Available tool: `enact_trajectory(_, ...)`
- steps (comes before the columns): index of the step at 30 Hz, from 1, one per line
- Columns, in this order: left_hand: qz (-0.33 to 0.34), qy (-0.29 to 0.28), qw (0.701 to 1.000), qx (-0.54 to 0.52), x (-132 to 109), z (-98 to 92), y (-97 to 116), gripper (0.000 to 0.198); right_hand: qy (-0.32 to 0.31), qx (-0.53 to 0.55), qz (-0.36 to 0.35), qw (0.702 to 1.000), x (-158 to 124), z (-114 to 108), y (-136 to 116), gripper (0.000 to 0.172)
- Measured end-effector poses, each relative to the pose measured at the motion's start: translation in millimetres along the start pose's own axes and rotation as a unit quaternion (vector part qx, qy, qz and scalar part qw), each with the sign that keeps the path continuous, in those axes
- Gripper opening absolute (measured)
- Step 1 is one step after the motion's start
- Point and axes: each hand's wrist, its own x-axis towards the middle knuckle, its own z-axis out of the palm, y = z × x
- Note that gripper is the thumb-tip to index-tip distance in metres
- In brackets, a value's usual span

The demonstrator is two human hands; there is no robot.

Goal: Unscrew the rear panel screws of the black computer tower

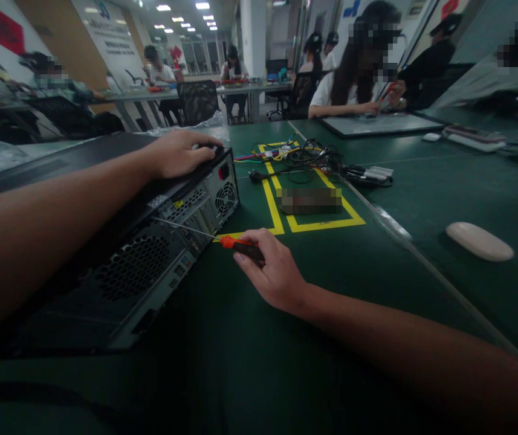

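Note:
A black desktop computer case [132, 266] lies on the green table at my left, its rear panel with vents, ports and a fan grille [225, 199] turned toward me. My left hand [184, 152] rests on the top of the case near its far edge, fingers laid over the surface, some fingertips hidden. In my right hand [274, 269] is a screwdriver [229, 241] with an orange and black handle. Its long shaft points left, and the tip meets the upper edge of the rear panel. Whether the tip sits in a screw cannot be made out.
Bundled cables [313, 154] and a black plug [259, 176] lie beyond the case. Yellow tape [326, 227] marks the table around a blurred dark object [310, 200]. A pale rounded object [479, 241] sits at right. Across the table a person works over a flat panel [376, 125].

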Motion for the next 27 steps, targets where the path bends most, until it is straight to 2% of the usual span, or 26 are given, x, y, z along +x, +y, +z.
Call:
enact_trajectory(7, 0.012, 0.001, 1.0, -0.002, 1, 0.8, -2, 0.071, 0.002, -0.009, -0.008, 1.0, 1, -3, -1, 0.021)
enact_trajectory(15, -0.004, -0.023, 1.0, 0.014, -5, -3.4, 13, 0.076, -0.006, -0.022, -0.013, 1.0, 3, -3, -1, 0.025)
enact_trajectory(20, 0.005, -0.023, 1.0, 0.01, -5, -4.0, 12, 0.075, 0.001, -0.004, -0.011, 1.0, 1, -1, 0, 0.031)
enact_trajectory(27, 0.008, -0.013, 1.0, 0.007, -2, -1.6, 6, 0.081, 0.0, -0.006, -0.016, 1.0, 1, 1, 4, 0.02)
